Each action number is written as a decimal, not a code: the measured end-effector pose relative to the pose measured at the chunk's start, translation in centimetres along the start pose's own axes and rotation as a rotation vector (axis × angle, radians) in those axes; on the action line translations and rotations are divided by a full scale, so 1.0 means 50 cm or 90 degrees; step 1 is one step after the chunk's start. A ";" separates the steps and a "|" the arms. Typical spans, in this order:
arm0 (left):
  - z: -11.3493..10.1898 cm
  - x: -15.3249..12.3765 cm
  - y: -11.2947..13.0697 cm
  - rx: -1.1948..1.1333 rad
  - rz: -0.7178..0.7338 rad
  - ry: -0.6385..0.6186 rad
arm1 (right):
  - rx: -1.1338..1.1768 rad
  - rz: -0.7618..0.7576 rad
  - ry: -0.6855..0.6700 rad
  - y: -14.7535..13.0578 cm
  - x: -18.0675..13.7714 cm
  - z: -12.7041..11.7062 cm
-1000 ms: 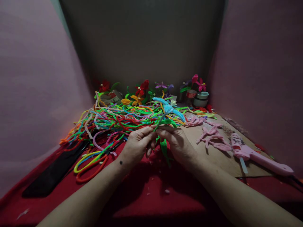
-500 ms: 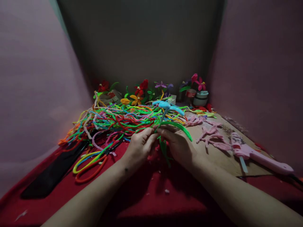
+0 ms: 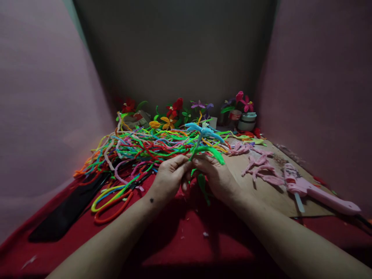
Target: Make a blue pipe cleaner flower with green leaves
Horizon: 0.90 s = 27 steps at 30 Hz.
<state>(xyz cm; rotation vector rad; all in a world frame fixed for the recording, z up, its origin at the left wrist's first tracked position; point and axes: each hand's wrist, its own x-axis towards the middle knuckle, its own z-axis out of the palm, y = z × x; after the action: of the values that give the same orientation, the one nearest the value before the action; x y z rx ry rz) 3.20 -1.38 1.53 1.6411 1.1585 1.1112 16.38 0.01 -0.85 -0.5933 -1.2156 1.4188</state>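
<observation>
Between my two hands stands a blue pipe-cleaner flower (image 3: 207,132) on a thin stem, its petals spread at the top. My left hand (image 3: 173,174) is closed, thumb and fingers pinching the stem low down. Close beside it my right hand (image 3: 216,176) pinches the stem where a green pipe-cleaner leaf (image 3: 213,152) bends out to the right. Another green leaf (image 3: 202,185) hangs below the fingers of the right hand. The fingertips partly hide where leaf and stem meet.
A heap of many-coloured pipe cleaners (image 3: 139,143) lies behind my hands. Finished flowers (image 3: 171,112) and a small jar (image 3: 247,121) stand at the back. On the right, a cardboard sheet (image 3: 241,193) bears pink pieces (image 3: 263,168) and a pink glue gun (image 3: 319,193). A black flat object (image 3: 66,213) lies left.
The blue flower has turned and its petals show from another angle. The upper green leaf has swung, now looking shorter and closer to my right hand. Both hands stay nearly in place.
</observation>
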 end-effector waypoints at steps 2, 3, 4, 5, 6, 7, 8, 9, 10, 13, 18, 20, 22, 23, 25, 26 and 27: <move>-0.002 0.002 0.004 -0.079 -0.043 -0.028 | 0.014 0.011 0.009 -0.006 0.000 0.003; -0.003 0.002 0.005 -0.118 -0.060 -0.039 | 0.023 0.017 0.017 -0.008 0.001 0.004; -0.005 0.003 0.004 -0.157 -0.075 -0.050 | 0.032 0.023 0.026 -0.009 0.002 0.005; -0.006 0.003 0.004 -0.197 -0.089 -0.063 | 0.041 0.028 0.036 -0.010 0.003 0.005; -0.008 0.004 0.003 -0.235 -0.104 -0.080 | 0.049 0.031 0.046 -0.010 0.005 0.005; -0.010 0.005 0.002 -0.273 -0.120 -0.101 | 0.058 0.035 0.052 -0.010 0.006 0.005; -0.012 0.006 0.001 -0.308 -0.135 -0.124 | 0.068 0.040 0.051 -0.009 0.008 0.004; -0.014 0.007 0.000 -0.340 -0.148 -0.148 | 0.080 0.045 0.045 -0.009 0.009 0.002; -0.017 0.008 0.000 -0.367 -0.159 -0.173 | 0.093 0.049 0.032 -0.008 0.010 0.001; -0.024 0.012 -0.003 -0.400 -0.171 -0.228 | 0.119 0.035 -0.021 -0.008 0.013 -0.002; -0.020 0.008 -0.001 -0.165 -0.083 -0.181 | 0.139 0.041 -0.020 -0.001 0.013 -0.004; -0.013 0.003 -0.003 0.048 0.014 -0.070 | 0.115 0.048 0.028 0.003 0.013 -0.004; -0.008 -0.001 -0.012 0.250 0.134 0.047 | 0.084 0.046 0.079 0.006 0.012 -0.005; -0.007 -0.002 -0.018 0.323 0.187 0.088 | 0.072 0.043 0.098 0.006 0.012 -0.004; -0.005 -0.004 -0.030 0.401 0.254 0.113 | 0.047 0.038 0.111 0.003 0.010 -0.003; -0.004 -0.004 -0.034 0.411 0.266 0.113 | 0.030 0.032 0.109 0.001 0.009 -0.002; -0.004 -0.005 -0.037 0.409 0.266 0.110 | 0.013 0.025 0.105 -0.002 0.008 0.000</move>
<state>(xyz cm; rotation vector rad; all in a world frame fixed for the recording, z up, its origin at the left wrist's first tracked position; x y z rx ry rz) 2.55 -1.15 -0.22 2.4021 1.4203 1.2279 16.31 0.39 -0.65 -0.7086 -1.0624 1.3854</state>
